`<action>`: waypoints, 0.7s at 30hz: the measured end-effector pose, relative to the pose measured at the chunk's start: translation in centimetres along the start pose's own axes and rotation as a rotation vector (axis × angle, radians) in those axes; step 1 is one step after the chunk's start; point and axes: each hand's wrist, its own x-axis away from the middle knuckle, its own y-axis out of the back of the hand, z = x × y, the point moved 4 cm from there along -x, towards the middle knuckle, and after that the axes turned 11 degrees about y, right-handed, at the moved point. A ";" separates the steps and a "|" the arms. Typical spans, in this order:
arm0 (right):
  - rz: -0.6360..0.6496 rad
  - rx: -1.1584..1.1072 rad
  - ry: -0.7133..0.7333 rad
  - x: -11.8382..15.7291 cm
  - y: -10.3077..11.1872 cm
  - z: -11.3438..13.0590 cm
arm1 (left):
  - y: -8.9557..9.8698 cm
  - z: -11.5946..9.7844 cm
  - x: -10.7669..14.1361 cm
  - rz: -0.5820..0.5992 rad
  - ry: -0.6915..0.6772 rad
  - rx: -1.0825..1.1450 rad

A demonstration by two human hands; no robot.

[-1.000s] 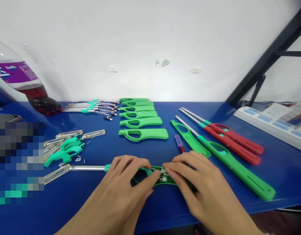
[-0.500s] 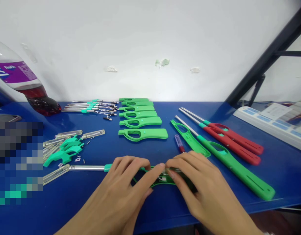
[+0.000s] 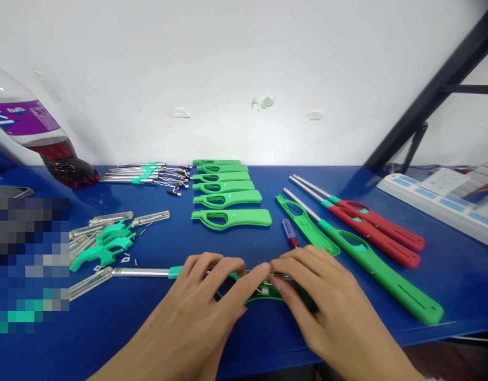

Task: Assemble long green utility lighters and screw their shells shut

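Note:
A half-open green long-neck lighter [image 3: 272, 292] lies along the table's near side, its metal tube [image 3: 143, 272] pointing left. My left hand [image 3: 204, 301] is closed around its neck and trigger section, the thumb and index finger pressing near the middle. My right hand [image 3: 327, 296] is closed on the handle part, fingertips at the shell's inside beside my left ones. A white piece and a wire show in the shell; whatever my fingertips press on is mostly hidden. Just beyond my right hand lie a screwdriver [image 3: 289, 233] with a clear purple handle and a loose green shell half [image 3: 307, 222].
Several green shells [image 3: 236, 218] line up at the back centre, beside metal tubes with wires [image 3: 143, 180]. Left are clear fuel tanks [image 3: 151, 218], teal triggers [image 3: 103, 251] and a bottle [image 3: 33, 121]. Right lie red lighters [image 3: 379, 235], a green lighter [image 3: 395, 283] and a power strip [image 3: 438, 203].
Both hands stay on the lighter with almost the same grip; the fingertips at its middle have shifted only slightly. The view has moved a little.

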 end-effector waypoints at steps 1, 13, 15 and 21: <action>0.000 0.000 0.003 0.0 0.0 0.0 | 0.0 0.0 0.0 0.001 -0.002 -0.009; -0.236 0.108 -0.027 -0.1 1.4 -0.1 | -0.3 0.3 0.2 0.039 0.012 -0.009; -0.385 0.179 -0.094 0.3 2.4 -0.7 | -0.4 0.4 0.5 0.056 0.025 -0.006; -0.420 0.414 -0.258 1.6 3.2 -3.3 | -0.4 0.7 0.7 0.045 0.048 0.006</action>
